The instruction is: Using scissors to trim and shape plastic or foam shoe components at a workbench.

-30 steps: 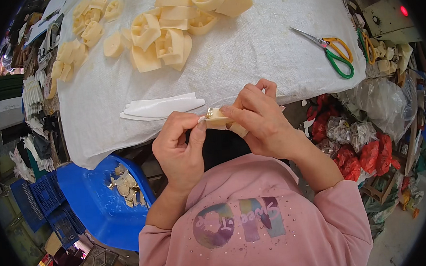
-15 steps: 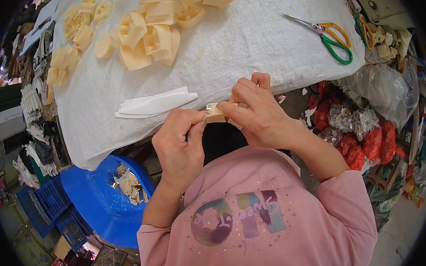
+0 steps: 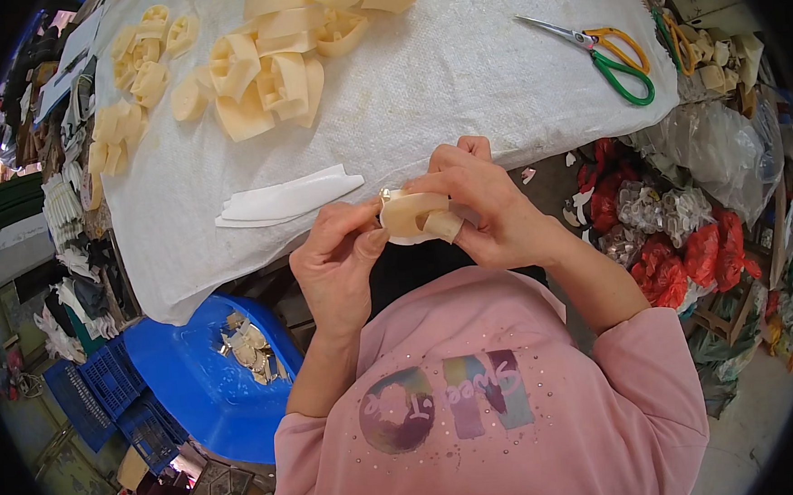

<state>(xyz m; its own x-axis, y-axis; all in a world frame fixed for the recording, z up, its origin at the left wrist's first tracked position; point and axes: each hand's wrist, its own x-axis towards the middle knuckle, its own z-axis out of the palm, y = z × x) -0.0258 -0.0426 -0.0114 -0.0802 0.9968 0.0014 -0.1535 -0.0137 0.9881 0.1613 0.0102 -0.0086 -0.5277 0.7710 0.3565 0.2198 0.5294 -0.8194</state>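
My left hand (image 3: 334, 262) pinches the left end of a curved cream piece (image 3: 404, 216) between thumb and fingertips. A small shiny gold bit (image 3: 385, 195) shows at that end. My right hand (image 3: 496, 207) is closed on the piece's other side, with part of it curling round near the fingers. The piece is held just off the table's near edge, its tan hollow side facing up. White flat strips (image 3: 289, 198) lie stacked on the table to the left of it. Farther off lies a pile of cream curved pieces (image 3: 282, 82), some rolled together.
Scissors (image 3: 601, 61) with green and orange handles lie on the white-covered table (image 3: 432, 82) at the far right. A blue basin (image 3: 205, 377) holding loose gold-coloured pieces stands below left. Red plastic bags (image 3: 706, 256) and clear bags (image 3: 713, 160) crowd the right side.
The cream piece has been turned, so its rounded hollow side now shows instead of a narrow edge. My right fingers have shifted around it.
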